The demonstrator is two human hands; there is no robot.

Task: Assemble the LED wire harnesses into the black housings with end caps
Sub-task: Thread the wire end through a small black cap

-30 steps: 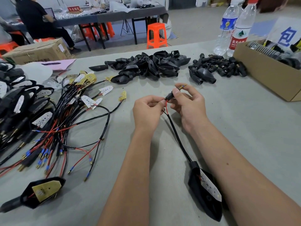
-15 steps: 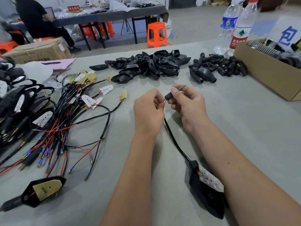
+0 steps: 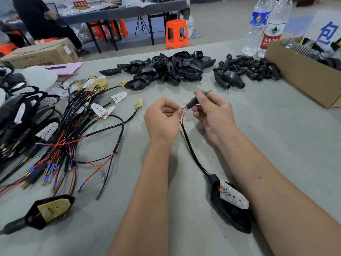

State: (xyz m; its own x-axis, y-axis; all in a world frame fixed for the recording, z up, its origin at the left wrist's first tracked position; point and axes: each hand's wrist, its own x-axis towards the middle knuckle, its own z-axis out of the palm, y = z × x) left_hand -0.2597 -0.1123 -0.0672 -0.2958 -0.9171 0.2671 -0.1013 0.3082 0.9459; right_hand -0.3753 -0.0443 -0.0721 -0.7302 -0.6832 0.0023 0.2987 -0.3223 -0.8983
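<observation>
My right hand [image 3: 212, 115] pinches a small black end cap [image 3: 191, 104] threaded on the wire, with a brass-tipped lead poking out above its fingers. My left hand [image 3: 162, 119] pinches the thin red and black leads [image 3: 184, 115] just left of the cap. From there the black cable [image 3: 190, 146] runs down to a black housing [image 3: 230, 213] holding a white LED board, lying by my right forearm. Loose wire harnesses [image 3: 73, 145] lie in a heap at the left. Empty black housings [image 3: 166, 69] and end caps [image 3: 249, 71] are piled at the back.
A cardboard box [image 3: 302, 76] of parts stands at the right, two water bottles [image 3: 265, 26] behind it. An assembled housing with a yellow board [image 3: 49, 209] lies at front left, more finished ones at the far left edge. A person sits at another table beyond.
My hands have drawn slightly apart, showing more red and black lead between them. The housing with the white board has turned a little on the table.
</observation>
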